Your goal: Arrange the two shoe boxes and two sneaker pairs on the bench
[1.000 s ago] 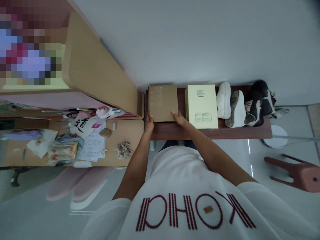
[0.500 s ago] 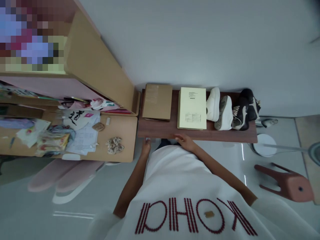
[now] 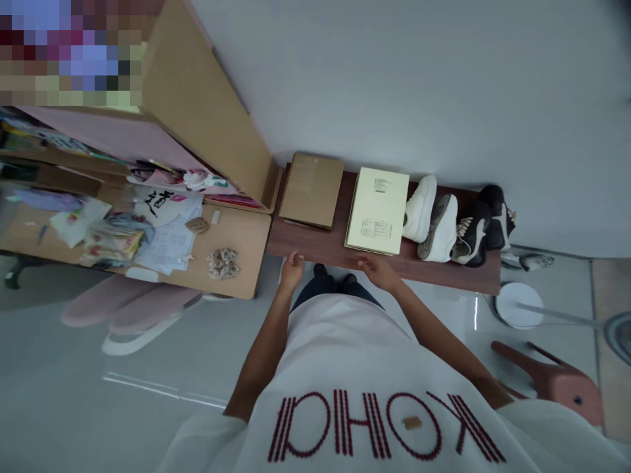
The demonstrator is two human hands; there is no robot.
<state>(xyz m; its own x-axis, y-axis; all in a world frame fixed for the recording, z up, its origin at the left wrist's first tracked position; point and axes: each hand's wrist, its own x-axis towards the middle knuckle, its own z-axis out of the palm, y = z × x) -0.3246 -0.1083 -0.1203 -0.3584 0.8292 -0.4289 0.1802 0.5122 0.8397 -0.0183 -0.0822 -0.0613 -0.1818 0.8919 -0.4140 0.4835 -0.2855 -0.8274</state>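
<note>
Dark wood bench (image 3: pixel 315 251) is carrying a brown cardboard box (image 3: pixel 311 190) and, just beside it, a cream booklet (image 3: pixel 377 210). L hand (image 3: pixel 292 270) is resting open on bench's front edge, R hand (image 3: pixel 378 272) likewise, near booklet's corner; they're well apart, gripping nothing, staying clear of both. White sneakers (image 3: pixel 420 209) are sitting just right of booklet.
</note>
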